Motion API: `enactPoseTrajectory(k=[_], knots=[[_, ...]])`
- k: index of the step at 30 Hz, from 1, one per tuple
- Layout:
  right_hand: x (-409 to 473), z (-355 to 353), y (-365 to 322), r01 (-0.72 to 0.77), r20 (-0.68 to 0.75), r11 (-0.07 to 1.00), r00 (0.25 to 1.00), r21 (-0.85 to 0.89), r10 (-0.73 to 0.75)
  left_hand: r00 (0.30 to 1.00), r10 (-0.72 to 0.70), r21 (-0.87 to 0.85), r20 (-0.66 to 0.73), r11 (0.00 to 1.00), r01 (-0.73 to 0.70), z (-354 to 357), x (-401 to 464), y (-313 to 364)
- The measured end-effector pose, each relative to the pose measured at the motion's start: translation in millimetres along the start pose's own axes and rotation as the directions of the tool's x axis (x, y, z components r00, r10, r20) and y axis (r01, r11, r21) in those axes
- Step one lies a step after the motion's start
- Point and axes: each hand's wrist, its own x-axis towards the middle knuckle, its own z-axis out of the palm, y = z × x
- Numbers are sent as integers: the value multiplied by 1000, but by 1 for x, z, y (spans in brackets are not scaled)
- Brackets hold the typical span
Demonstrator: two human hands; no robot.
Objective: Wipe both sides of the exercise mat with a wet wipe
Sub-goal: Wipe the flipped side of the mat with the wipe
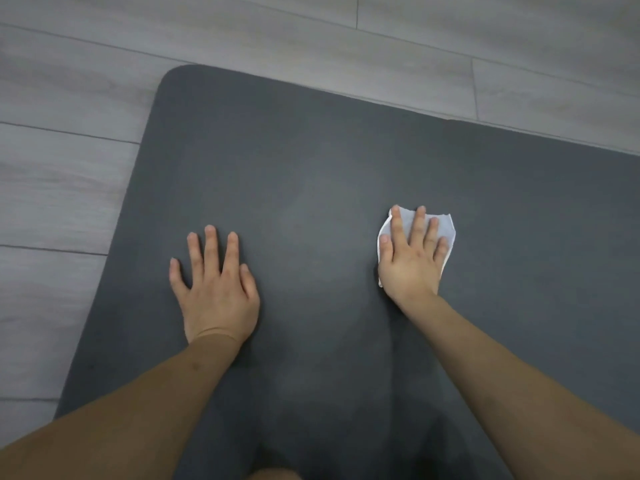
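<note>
A dark grey exercise mat point(311, 161) lies flat on the floor and fills most of the view, its rounded far-left corner showing. My left hand point(216, 287) rests palm down on the mat with its fingers spread and nothing under it. To the right, my right hand point(410, 252) presses a white wet wipe point(445, 225) flat against the mat with straight fingers. The wipe sticks out past the fingertips and along both sides of the hand; the rest is hidden under the palm.
Light grey wood-look floor planks point(62, 188) surround the mat on the left and along the far edge. A small bit of my body shows at the bottom edge of the view.
</note>
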Motion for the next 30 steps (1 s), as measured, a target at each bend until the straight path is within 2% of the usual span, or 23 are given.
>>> enactPoseTrajectory(k=[2, 4, 6, 8, 10, 12, 15, 22, 27, 30], knots=[[3, -2, -22, 55, 34, 998, 998, -23, -54, 1000, 5, 0, -16, 1000, -5, 2, 0, 1], [1, -1, -75, 246, 61, 969, 967, -9, -245, 1000, 2, -13, -20, 1000, -2, 1, 1, 0], [-5, 4, -117, 421, 62, 907, 906, -13, -420, 1000, 10, -7, -18, 1000, -10, 1, 1, 0], [-4, 3, -106, 498, 65, 867, 865, -10, -497, 1000, 17, -9, -14, 1000, -17, 2, 1, -2], [1, 0, -46, 435, 11, 900, 900, 6, -435, 999, 21, -22, -29, 1000, -21, 1, 1, -3], [1, -4, 35, 262, -59, 965, 964, 22, -260, 999, 31, -24, -42, 999, -32, 2, 0, -2], [-11, -6, 98, 116, -45, 993, 992, 37, -115, 998, 27, -48, -61, 998, -30, 3, -2, -1], [-8, -1, 77, 123, -38, 992, 992, 35, -121, 998, 28, -33, -64, 999, -30, 2, -3, 0], [-28, 5, 16, 366, -19, 931, 930, -12, -366, 996, 28, -42, -80, 999, -32, 2, -3, 1], [-34, 10, 0, 429, -36, 903, 902, -32, -430, 987, 78, -69, -143, 994, -88, 3, -5, 0]])
